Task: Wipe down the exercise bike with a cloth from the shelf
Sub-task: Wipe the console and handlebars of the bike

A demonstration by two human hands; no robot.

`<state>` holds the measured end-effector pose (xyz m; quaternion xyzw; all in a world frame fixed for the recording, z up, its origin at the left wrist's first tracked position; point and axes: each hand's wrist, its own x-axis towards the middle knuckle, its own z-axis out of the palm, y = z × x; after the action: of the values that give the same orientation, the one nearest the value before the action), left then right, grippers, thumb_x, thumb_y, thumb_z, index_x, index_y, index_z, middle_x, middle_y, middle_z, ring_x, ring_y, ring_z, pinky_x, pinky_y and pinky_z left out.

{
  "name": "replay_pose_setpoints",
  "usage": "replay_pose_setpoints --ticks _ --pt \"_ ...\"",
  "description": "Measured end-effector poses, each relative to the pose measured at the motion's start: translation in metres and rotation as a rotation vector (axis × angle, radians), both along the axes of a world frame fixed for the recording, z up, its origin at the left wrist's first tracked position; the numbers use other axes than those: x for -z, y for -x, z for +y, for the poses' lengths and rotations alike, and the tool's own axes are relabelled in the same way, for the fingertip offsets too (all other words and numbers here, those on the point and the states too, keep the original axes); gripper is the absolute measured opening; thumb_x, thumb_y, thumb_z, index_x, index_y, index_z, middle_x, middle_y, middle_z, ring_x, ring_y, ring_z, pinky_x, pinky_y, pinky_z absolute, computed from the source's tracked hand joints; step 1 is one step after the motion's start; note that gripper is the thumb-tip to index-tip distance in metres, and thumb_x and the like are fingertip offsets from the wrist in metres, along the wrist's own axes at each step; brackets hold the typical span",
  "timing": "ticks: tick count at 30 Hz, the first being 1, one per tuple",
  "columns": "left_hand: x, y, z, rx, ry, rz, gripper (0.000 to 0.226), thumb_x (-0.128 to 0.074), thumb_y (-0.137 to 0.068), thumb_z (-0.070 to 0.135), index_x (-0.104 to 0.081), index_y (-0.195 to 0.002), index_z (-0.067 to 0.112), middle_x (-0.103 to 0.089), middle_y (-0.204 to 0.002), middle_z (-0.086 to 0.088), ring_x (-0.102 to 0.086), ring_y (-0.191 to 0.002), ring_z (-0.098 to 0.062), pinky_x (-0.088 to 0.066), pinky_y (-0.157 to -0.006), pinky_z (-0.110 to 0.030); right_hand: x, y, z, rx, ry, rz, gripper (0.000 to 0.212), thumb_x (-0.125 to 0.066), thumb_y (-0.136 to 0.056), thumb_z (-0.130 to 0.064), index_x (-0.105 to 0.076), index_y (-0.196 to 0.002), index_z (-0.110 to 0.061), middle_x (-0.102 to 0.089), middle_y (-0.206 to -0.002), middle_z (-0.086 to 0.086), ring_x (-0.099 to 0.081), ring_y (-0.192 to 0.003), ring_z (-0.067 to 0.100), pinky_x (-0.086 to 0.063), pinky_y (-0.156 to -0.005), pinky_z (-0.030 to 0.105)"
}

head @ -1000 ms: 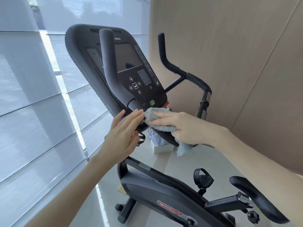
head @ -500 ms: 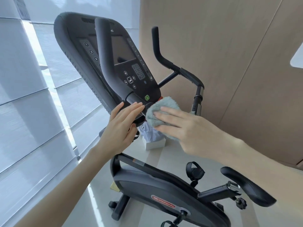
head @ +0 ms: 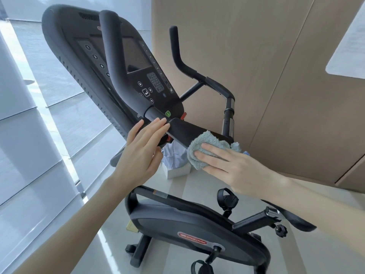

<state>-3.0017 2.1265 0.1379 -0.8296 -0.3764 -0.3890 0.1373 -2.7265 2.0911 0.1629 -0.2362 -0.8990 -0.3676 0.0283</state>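
1. Two hands are on the bike (head: pixel 177 224). The left hand (head: pixel 138 153) is flat with straight fingers, its tips touching the bar (head: pixel 189 131) just below the console (head: pixel 136 56). It holds nothing.
2. The right hand (head: pixel 237 171) lays straight fingers over the cloth (head: pixel 199 151) and presses it to the bar's right part. The thumb is hidden, so I cannot tell whether it pinches the cloth from beneath.
3. The cloth is bunched into a wad against the bar's near lower edge, well right of the left hand. A tail of it sticks out behind the knuckles.
4. The step in hand looks like wiping this bar. The task seems to be in its early or middle part, since the upright grip (head: pixel 112 56), the console and the seat (head: pixel 302 224) would each need a pass too.
5. To do it well:
   - Spread the wad so more of the cloth meets the bar.
   - Wrap it round the bar, not only the near face.
   - Draw it in long overlapping strokes from one end to the other.
6. The left hand should brace the bar so it does not sway, and shift away as the cloth nears.
7. Press lightly near the console, where a firm rub could trip the buttons.
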Motion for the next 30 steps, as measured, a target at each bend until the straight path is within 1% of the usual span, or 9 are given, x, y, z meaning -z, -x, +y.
replay_pose_setpoints --ticks 4,6,10,12,15,20,25,27,30 --pt "-0.002 -0.010 -0.004 0.015 -0.068 0.033 0.050 -0.032 -0.091 0.011 -0.047 -0.137 0.003 -0.048 -0.144 -0.014 -0.039 -0.138 -0.027 -0.020 -0.117 -0.050 0.009 -0.035 -0.006 0.025 0.076 0.030 0.051 -0.024 -0.088 0.010 -0.063 -0.118 -0.002 -0.043 -0.144 0.013 -0.036 -0.136 0.032 -0.039 -0.106 0.042" --pt "0.000 -0.015 -0.006 0.027 -0.094 0.063 0.048 -0.032 -0.092 0.013 -0.048 -0.137 0.003 -0.048 -0.144 -0.013 -0.039 -0.137 -0.026 -0.021 -0.116 -0.051 0.011 -0.050 -0.011 0.034 0.161 0.150 0.053 -0.021 -0.089 0.007 -0.065 -0.115 -0.002 -0.045 -0.141 0.013 -0.038 -0.135 0.030 -0.037 -0.108 0.039" --pt "0.002 -0.023 -0.006 0.058 -0.133 0.105 0.046 -0.031 -0.099 0.017 -0.054 -0.133 -0.002 -0.052 -0.140 -0.014 -0.045 -0.132 -0.027 -0.022 -0.117 -0.049 -0.016 -0.043 -0.021 0.056 0.487 0.952 0.047 -0.036 -0.080 -0.001 -0.059 -0.121 -0.007 -0.050 -0.138 0.006 -0.039 -0.135 0.007 -0.032 -0.110 0.023" --pt "0.000 -0.026 -0.005 0.058 -0.152 0.106 0.043 -0.036 -0.097 0.016 -0.057 -0.130 -0.002 -0.057 -0.134 -0.014 -0.049 -0.127 -0.026 -0.022 -0.117 -0.048 -0.042 -0.021 -0.016 0.065 0.620 1.196 0.051 -0.042 -0.075 0.003 -0.061 -0.120 -0.012 -0.050 -0.139 -0.002 -0.042 -0.131 0.003 -0.034 -0.108 0.019" --pt "-0.003 -0.028 -0.005 0.041 -0.168 0.095 0.040 -0.041 -0.095 0.015 -0.060 -0.126 -0.002 -0.062 -0.127 -0.013 -0.051 -0.123 -0.025 -0.021 -0.118 -0.047 -0.072 0.018 0.010 0.160 0.812 1.081 0.057 -0.043 -0.078 0.012 -0.063 -0.121 -0.020 -0.048 -0.137 -0.013 -0.041 -0.126 -0.009 -0.030 -0.105 0.011" --pt "-0.003 -0.028 -0.006 0.033 -0.200 0.103 0.037 -0.043 -0.095 0.014 -0.064 -0.121 -0.003 -0.063 -0.126 -0.013 -0.053 -0.123 -0.024 -0.021 -0.118 -0.047 -0.067 0.041 0.037 0.239 0.977 0.772 0.068 -0.037 -0.079 0.016 -0.053 -0.134 -0.022 -0.040 -0.145 -0.011 -0.028 -0.130 -0.009 -0.018 -0.106 0.002" --pt "-0.001 -0.028 -0.006 0.029 -0.223 0.113 0.037 -0.043 -0.095 0.012 -0.063 -0.121 -0.004 -0.063 -0.126 -0.014 -0.052 -0.124 -0.025 -0.022 -0.118 -0.046 -0.044 0.004 0.007 0.221 0.940 0.748 0.064 -0.040 -0.082 0.013 -0.053 -0.132 -0.025 -0.030 -0.131 -0.034 -0.018 -0.126 -0.024 -0.011 -0.104 -0.002" --pt "-0.002 -0.028 -0.005 0.033 -0.227 0.105 0.036 -0.044 -0.094 0.012 -0.063 -0.121 -0.004 -0.064 -0.125 -0.015 -0.053 -0.123 -0.025 -0.024 -0.116 -0.047 -0.039 -0.011 -0.005 0.251 0.960 0.728 0.062 -0.038 -0.079 0.005 -0.057 -0.128 -0.028 -0.033 -0.133 -0.031 -0.020 -0.124 -0.026 -0.012 -0.104 -0.002" --pt "-0.003 -0.029 -0.005 0.036 -0.233 0.091 0.036 -0.044 -0.094 0.011 -0.065 -0.119 -0.004 -0.065 -0.123 -0.015 -0.053 -0.122 -0.025 -0.025 -0.115 -0.047 -0.053 -0.026 -0.011 0.324 1.027 0.727 0.066 -0.042 -0.079 0.015 -0.063 -0.117 -0.035 -0.045 -0.136 -0.020 -0.032 -0.121 -0.023 -0.021 -0.105 0.002"
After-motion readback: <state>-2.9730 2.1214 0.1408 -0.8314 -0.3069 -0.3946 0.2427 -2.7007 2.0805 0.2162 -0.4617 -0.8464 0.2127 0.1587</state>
